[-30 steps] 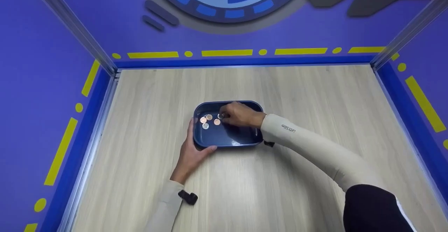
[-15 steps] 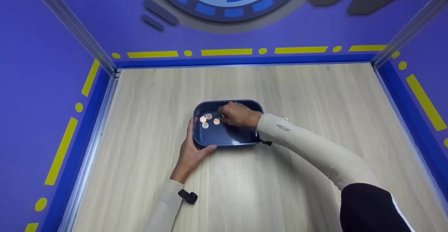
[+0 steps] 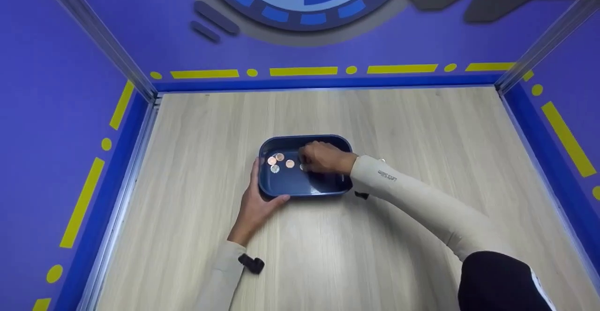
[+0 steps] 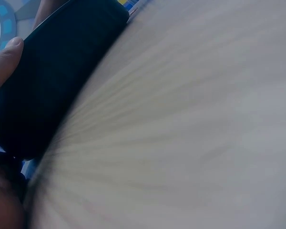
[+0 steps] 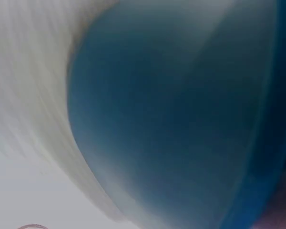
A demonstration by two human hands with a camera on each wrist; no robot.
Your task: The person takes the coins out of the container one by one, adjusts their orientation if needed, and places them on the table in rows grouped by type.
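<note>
A dark blue rectangular tray point(image 3: 300, 191) with rounded corners lies on the table, several coins inside it. Copper-coloured coins point(image 3: 290, 163) and a silver one point(image 3: 275, 168) are in its left half. My left hand point(image 3: 255, 208) holds the tray's near left corner, thumb along the front rim and fingers along the left side. In the left wrist view its thumb point(image 4: 7, 59) lies on the tray's edge. Inside the tray my right hand point(image 3: 324, 157), fingers curled, pinches a coin point(image 3: 302, 166) mostly hidden by the fingertips. The right wrist view shows mainly the tray's blurred wall point(image 5: 157, 119).
The pale wooden table point(image 3: 197, 161) is bounded by purple walls at the back point(image 3: 300, 57), left and right. A small shiny round thing point(image 3: 382, 160) peeks out behind the right sleeve point(image 3: 422, 203), to the right of the tray.
My right hand has shifted slightly right and nearer to me within the tray, the pinched coin moving with it. The left hand and tray stay put.
</note>
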